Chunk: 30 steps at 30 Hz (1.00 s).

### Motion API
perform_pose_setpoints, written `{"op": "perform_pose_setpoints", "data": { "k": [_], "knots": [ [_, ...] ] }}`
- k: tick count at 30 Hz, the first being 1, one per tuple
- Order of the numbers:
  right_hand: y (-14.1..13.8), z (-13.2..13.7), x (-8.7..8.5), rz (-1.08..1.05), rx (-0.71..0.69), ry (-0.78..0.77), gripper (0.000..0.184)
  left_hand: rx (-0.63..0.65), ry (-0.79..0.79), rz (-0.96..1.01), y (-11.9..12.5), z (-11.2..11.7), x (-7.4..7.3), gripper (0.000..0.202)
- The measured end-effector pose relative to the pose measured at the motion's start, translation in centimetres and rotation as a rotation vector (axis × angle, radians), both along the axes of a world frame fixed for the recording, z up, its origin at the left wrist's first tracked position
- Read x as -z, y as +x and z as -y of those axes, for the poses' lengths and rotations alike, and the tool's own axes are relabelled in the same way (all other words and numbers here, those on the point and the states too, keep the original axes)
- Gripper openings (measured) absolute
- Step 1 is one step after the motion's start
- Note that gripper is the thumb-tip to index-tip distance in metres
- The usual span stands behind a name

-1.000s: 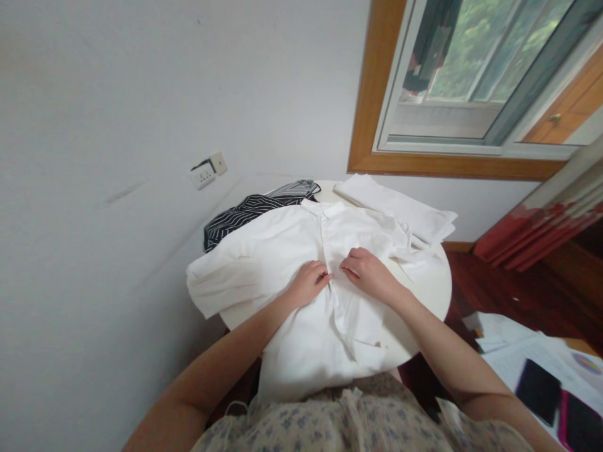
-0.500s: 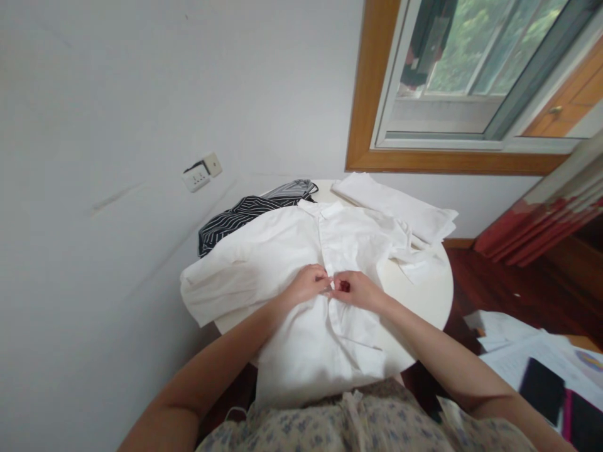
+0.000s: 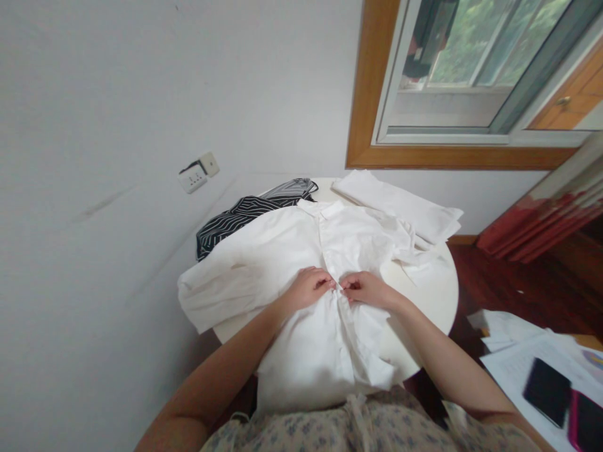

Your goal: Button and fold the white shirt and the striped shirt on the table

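Observation:
A white button-up shirt [image 3: 282, 263] lies spread face up over a round white table [image 3: 436, 295], collar toward the wall. My left hand [image 3: 308, 287] and my right hand [image 3: 365, 290] meet at the shirt's front placket, about halfway down. Both hands are closed, fingertips pinching the two fabric edges together. The shirt's lower part hangs over the table's near edge toward my lap.
A black-and-white striped garment [image 3: 245, 213] lies at the table's back left. A folded white cloth [image 3: 400, 204] sits at the back right. Papers and a dark phone [image 3: 546, 383] lie at lower right. A wall socket [image 3: 195, 176] and a window [image 3: 471, 69] are behind.
Both hands have slid a little down the placket toward me and drawn closer together, still pinching the fabric. The view has shifted slightly.

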State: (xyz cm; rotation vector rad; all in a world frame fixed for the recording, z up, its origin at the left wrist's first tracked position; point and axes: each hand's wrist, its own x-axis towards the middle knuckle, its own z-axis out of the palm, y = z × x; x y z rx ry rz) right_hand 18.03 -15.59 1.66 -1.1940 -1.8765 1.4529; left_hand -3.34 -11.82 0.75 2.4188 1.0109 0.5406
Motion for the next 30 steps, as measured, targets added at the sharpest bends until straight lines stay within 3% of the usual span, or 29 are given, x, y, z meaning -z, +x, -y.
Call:
{"op": "perform_pose_setpoints", "data": {
  "k": [6,18,24,30],
  "knots": [
    [0.1,-0.2,0.3,0.034,0.027,-0.018,0.014,0.071,-0.047,-0.002,-0.4,0.5,-1.0,0.015],
    [-0.1,0.0,-0.2,0.007,0.011,-0.027,0.010,0.000,0.022,-0.075,0.1,1.4,-0.2,0.013],
    [-0.1,0.3,-0.4,-0.024,0.048,-0.101,0.015,-0.020,0.149,-0.172,0.7,2.4,-0.4,0.015],
    [0.1,0.0,0.3,-0.036,0.071,-0.128,0.019,0.066,0.263,-0.347,1.2,2.7,-0.8,0.024]
  ]
}}
